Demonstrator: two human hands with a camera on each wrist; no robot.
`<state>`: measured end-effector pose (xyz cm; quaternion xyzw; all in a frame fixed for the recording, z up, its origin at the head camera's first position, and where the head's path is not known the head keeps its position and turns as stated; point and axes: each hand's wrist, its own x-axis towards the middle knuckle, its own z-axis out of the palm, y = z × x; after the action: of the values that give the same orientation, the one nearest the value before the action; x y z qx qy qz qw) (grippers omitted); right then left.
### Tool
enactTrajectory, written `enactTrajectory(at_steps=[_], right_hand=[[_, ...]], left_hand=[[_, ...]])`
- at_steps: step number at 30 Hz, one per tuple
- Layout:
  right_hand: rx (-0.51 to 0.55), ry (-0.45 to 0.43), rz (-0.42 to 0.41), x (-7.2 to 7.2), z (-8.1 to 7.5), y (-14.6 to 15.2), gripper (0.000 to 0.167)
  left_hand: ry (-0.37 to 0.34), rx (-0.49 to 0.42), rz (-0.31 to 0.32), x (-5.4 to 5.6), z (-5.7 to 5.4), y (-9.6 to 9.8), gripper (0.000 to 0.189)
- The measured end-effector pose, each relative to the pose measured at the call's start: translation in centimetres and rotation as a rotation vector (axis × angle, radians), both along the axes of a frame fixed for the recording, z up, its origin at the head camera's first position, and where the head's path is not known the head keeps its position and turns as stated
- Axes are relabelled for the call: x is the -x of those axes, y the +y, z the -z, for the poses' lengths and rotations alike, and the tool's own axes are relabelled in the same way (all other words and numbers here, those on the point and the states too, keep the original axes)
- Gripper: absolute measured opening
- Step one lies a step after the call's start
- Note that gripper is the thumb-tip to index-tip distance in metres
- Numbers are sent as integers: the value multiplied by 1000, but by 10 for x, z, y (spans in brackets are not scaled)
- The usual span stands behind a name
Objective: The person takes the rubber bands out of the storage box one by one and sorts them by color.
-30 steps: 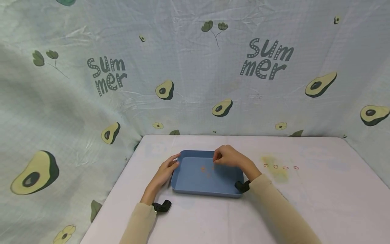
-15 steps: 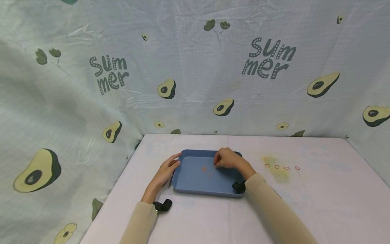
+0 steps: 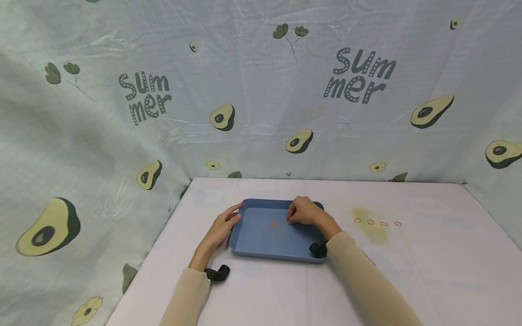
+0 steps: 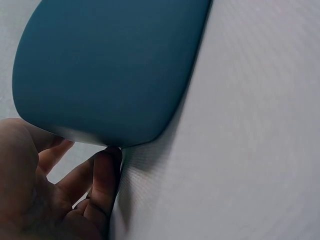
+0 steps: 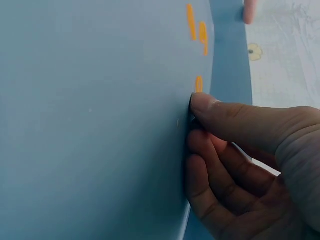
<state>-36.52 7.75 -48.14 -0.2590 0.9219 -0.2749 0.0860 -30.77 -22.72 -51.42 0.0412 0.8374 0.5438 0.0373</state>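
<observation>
A shallow blue tray (image 3: 261,251) lies on the table. My left hand (image 3: 220,231) rests against its left side, the extended fingers and thumb touching the rim. In the left wrist view the fingers bend loosely beside the tray's outer wall. My right hand (image 3: 306,212) is low over the tray floor, fingers curled and thumb tip close to the index finger. Small orange pieces or marks (image 3: 273,224) show on the floor left of it; one orange loop (image 5: 198,84) sits right at the thumb tip. Whether anything is between thumb and finger is hidden in shadow.
Several small red ovals (image 3: 370,222) form a row on the white table cover (image 3: 428,267), right of the tray, beside a yellowish stain (image 3: 369,217). A printed cloth (image 3: 253,90) hangs behind and at the left. A black wrist camera (image 3: 318,250) overhangs the tray's near right corner.
My right hand has lowered slightly toward the tray floor, and its fingertips now cover an orange bit seen beside them earlier. The left hand and tray stay put; the head view shifts slightly.
</observation>
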Motion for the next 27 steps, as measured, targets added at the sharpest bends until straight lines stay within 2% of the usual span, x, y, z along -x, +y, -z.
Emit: enactTrajectory(at_steps=[15, 27], right_hand=[[0, -31, 4, 0, 2, 0, 7], [-10, -2, -25, -2, -1, 0, 9]], left_hand=[[0, -8, 11, 0, 0, -1, 49], [11, -12, 20, -2, 0, -1, 48]])
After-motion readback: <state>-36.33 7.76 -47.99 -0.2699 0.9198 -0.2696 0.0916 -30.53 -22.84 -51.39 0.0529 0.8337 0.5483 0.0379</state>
